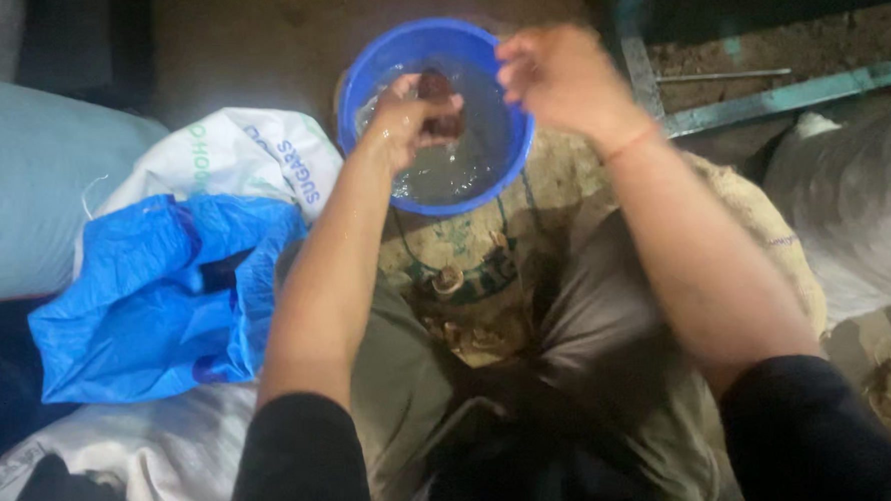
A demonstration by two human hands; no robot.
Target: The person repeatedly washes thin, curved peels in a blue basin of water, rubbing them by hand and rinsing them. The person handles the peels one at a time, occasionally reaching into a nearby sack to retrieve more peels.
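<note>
Dim dirt floor w/ sacks around, a burlap sack (755, 217) under the knees. The left hand (405, 117) closes on a small dark brown lump (439, 90) over the round blue plastic basin (397, 57) of cloudy water. The right hand (558, 75) is blurred, cannot tell its state. Best to rub gently, low over the water. Crumpled blue bag (157, 293) lies at left

A rough storeroom: stacked woven sacks (251, 154) on a dirt floor (256, 38).

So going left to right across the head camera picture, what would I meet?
Pale grey sack → blue plastic bag → white printed sack → left hand holding a dark lump over the blue basin → right hand → metal frame.
</note>
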